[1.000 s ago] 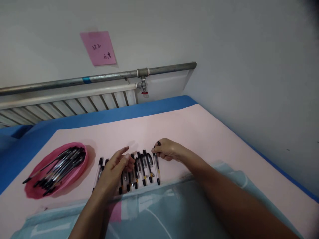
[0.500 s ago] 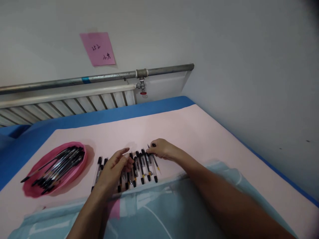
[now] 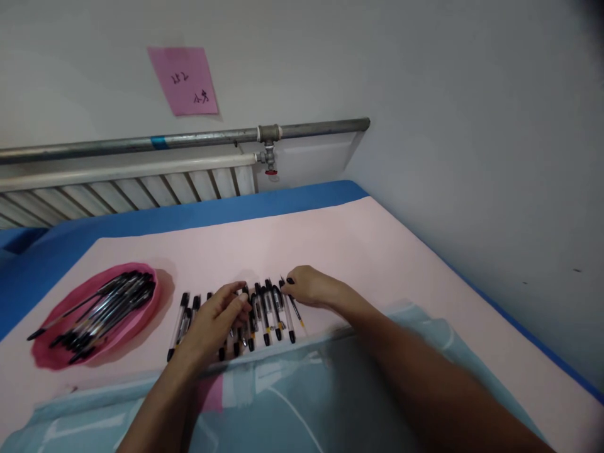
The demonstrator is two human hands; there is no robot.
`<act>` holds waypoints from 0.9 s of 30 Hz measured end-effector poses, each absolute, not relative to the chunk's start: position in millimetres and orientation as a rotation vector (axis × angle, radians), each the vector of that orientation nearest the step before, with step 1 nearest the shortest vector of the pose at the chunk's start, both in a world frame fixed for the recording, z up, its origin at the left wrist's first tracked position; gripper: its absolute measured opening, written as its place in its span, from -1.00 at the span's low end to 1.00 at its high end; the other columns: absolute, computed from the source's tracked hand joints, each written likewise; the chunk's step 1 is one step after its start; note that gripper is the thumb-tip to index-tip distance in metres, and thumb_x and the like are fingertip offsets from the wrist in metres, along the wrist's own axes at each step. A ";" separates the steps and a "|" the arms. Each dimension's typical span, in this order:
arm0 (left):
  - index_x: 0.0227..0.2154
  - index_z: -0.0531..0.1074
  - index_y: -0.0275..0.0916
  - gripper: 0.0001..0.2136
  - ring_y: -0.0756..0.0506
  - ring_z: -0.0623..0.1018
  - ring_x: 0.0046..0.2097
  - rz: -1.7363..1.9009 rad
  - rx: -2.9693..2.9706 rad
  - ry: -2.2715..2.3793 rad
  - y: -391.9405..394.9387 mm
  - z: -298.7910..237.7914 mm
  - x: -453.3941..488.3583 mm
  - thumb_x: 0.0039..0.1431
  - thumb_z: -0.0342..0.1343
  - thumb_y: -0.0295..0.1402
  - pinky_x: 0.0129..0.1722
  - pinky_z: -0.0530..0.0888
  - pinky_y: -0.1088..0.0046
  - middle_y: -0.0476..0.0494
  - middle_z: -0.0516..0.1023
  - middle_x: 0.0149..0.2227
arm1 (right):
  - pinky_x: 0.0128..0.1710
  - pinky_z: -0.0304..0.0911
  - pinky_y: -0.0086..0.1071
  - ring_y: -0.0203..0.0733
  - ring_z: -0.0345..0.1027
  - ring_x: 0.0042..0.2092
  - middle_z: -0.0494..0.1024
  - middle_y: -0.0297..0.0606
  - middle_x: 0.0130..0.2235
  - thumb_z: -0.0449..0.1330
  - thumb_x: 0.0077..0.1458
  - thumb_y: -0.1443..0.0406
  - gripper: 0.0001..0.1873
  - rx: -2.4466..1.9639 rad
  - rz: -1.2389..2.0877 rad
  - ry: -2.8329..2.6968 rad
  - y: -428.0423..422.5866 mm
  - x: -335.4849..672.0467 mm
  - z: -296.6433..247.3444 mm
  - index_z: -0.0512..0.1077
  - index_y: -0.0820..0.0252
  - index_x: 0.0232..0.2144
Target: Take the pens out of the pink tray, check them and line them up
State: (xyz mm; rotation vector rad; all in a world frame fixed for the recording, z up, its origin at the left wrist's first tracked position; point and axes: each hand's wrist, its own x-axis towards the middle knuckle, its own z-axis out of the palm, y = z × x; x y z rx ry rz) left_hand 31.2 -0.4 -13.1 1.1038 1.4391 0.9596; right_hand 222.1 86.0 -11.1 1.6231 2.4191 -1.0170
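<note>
My left hand hovers over a row of black-capped clear pens, its thumb and index finger apart and the other fingers curled. It holds nothing that I can see and hides part of the row. At the row's right end, the fingers of my right hand are pinched together over a slim dark pen refill with a yellowish lower end. A small black piece shows between those fingers; its kind is unclear. More black pens lie side by side between my hands, caps and ends pointing both ways.
A pink oval basket to the left holds a heap of black pens. Pale pink sheeting covers the blue-edged table. Light blue patterned cloth lies along the near edge. Behind are a radiator and a pipe.
The view has shifted slightly, so the basket and row appear a little further left and higher. Both hands keep nearly the same pose over the pens.
</note>
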 end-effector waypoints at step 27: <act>-0.09 0.34 -0.25 -0.54 -0.06 0.46 -0.40 0.871 1.156 1.527 -2.9 -9.8 32.8 -0.09 0.09 -0.15 -0.37 0.38 0.41 -0.07 0.47 -0.43 | -0.63 0.00 -0.47 -0.32 0.21 -0.61 0.43 -0.15 -0.59 0.03 -0.06 0.17 -0.67 1.557 -1.014 2.388 87.9 223.3 -8.7 0.41 0.34 -0.59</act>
